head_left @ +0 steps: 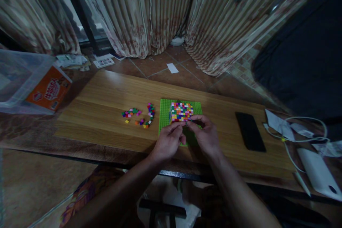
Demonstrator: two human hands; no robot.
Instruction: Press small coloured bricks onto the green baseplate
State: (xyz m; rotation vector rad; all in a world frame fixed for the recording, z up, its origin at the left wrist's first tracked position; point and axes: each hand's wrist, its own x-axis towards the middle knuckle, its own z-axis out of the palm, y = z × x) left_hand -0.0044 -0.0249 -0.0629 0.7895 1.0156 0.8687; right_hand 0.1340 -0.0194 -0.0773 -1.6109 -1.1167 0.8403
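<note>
A block of many-coloured toy bricks (182, 111) stands on a green studded baseplate (165, 108) on the wooden board. At the near side of the block, my left hand (170, 140) has its fingers curled, with thumb and forefinger pinched together. Close beside it, my right hand (204, 133) reaches in from the right, its thumb and forefinger bent at the block's near right corner. Something small seems to lie between the fingertips of both hands, too small to make out. To the left of the baseplate lie loose coloured bricks (131, 112) in scattered groups.
On the board's right side lies a black phone (250, 131). Beyond it are a white cable (307, 139), papers and a white power bank (319, 172). A clear plastic bin (25, 82) stands at far left. Curtains (149, 14) hang behind.
</note>
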